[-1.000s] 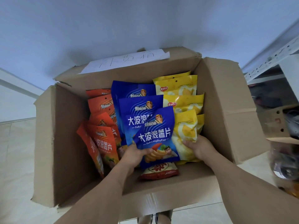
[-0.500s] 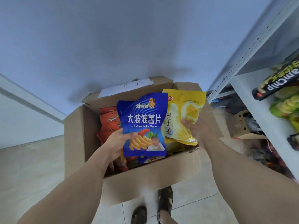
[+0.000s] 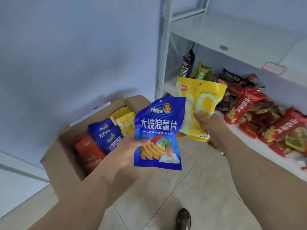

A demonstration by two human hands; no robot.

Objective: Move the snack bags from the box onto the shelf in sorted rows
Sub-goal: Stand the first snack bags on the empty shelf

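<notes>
- The glossy blue foil chip bag (image 3: 158,132) is pinched at its left edge by the left hand (image 3: 132,151); the right hand (image 3: 208,121) grips the yellow plastic snack bag (image 3: 198,103), both held in the air between box and shelf.
- Carry step in hand: each bag next needs a row of its own kind.
- The white metal shelf (image 3: 239,130) holds red packets (image 3: 244,105); bare board shows at its near-left edge.
- The brown cardboard box (image 3: 66,161), well stocked, stands left; the shelf's upright post (image 3: 163,47) is near the yellow bag.

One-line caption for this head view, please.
Left hand holds a blue chip bag, right hand a yellow bag, between box and shelf.
</notes>
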